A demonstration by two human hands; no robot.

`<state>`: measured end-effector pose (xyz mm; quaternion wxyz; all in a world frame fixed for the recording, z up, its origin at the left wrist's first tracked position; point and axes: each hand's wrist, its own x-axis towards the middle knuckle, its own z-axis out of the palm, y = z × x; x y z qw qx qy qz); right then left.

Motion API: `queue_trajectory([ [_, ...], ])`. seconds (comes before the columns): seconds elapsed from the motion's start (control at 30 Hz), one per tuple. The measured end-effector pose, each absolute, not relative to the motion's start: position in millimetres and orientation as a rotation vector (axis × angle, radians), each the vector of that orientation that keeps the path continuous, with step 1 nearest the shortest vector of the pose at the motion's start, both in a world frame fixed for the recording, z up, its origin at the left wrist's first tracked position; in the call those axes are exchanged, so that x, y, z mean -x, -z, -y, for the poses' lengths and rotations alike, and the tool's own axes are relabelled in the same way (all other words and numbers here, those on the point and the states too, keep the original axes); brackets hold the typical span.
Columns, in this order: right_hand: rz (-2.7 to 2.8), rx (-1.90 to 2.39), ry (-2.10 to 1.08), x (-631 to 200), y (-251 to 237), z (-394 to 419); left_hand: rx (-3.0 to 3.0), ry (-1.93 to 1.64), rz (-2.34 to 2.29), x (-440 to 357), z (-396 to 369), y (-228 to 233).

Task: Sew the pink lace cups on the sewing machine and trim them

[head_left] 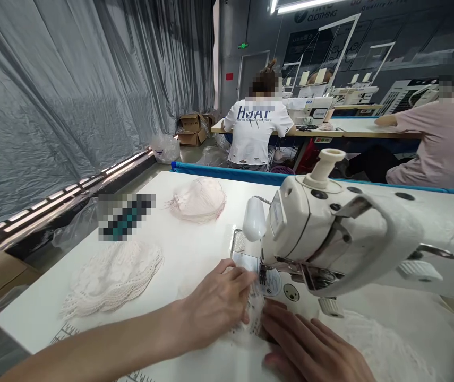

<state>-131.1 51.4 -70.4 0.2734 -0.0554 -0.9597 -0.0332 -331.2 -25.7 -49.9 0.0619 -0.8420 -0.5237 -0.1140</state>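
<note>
In the head view, a sewing machine stands on the white table with its needle area low over a metal plate. White lace fabric lies in front of the presser foot. My left hand is closed on the lace, fingers bent and knuckles just left of the needle area. To the right of the lace, my right hand lies with fingers stretched out flat, fingertips touching its edge. The stitching point is partly hidden by the machine head and my fingers. More white lace lies right of my right hand.
A scalloped lace pile and a pale pink fabric bundle lie on the left of the table. Behind them is a blurred-out dark and green item. Two people sit at a table beyond. Cardboard boxes stand by the curtain.
</note>
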Motion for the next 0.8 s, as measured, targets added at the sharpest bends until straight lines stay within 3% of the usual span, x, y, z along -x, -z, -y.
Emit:
queue_trajectory([
  [0.2, 2.532, 0.232, -0.164, 125.5, 68.3, -50.1, 2.505, 0.279, 1.539, 323.1, 41.7, 49.7],
  [0.43, 2.581, 0.165, -0.142, 133.2, 64.6, -45.7, 2.466, 0.361, 1.584, 324.9, 40.7, 49.2],
  [0.63, 2.645, 0.187, -0.123, 134.4, 69.1, -42.2, 2.485, 0.301, 1.974, 330.3, 21.6, 40.7],
  [0.8, 2.623, 0.341, -0.471, 135.4, 75.0, -42.7, 2.548, 0.181, 2.266, 330.5, 17.0, 28.6],
])
